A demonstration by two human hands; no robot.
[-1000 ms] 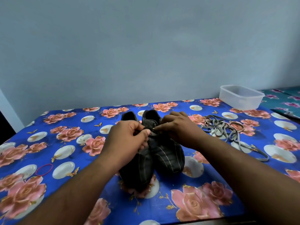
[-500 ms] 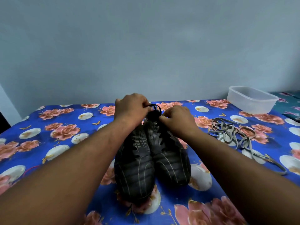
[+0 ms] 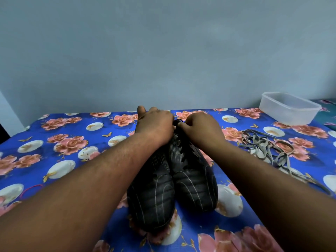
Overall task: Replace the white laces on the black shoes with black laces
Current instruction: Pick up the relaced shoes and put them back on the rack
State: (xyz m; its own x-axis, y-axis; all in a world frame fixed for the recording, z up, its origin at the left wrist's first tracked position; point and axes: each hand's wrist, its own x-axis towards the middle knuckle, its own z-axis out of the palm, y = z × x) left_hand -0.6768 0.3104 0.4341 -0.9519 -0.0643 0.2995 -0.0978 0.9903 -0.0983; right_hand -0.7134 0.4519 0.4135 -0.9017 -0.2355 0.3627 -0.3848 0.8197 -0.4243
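Black laces (image 3: 179, 122) pinched at shoe (image 3: 190, 166) collar, 12 o'clock, by right hand (image 3: 200, 128) & left hand (image 3: 154, 124) (white laces (image 3: 263, 146) discarded, 3 o'clock). Risk: loose pull, knot slips.

Left hand (image 3: 154, 124) and right hand (image 3: 199, 129) cover shoe openings; fingertip grip on black lace (image 3: 177, 122) indeterminate. Rubber band (image 3: 31, 188) partly behind left forearm.

Two bare forearms, no sleeves, left hand (image 3: 154, 124), right hand (image 3: 201, 128), no rings or watch
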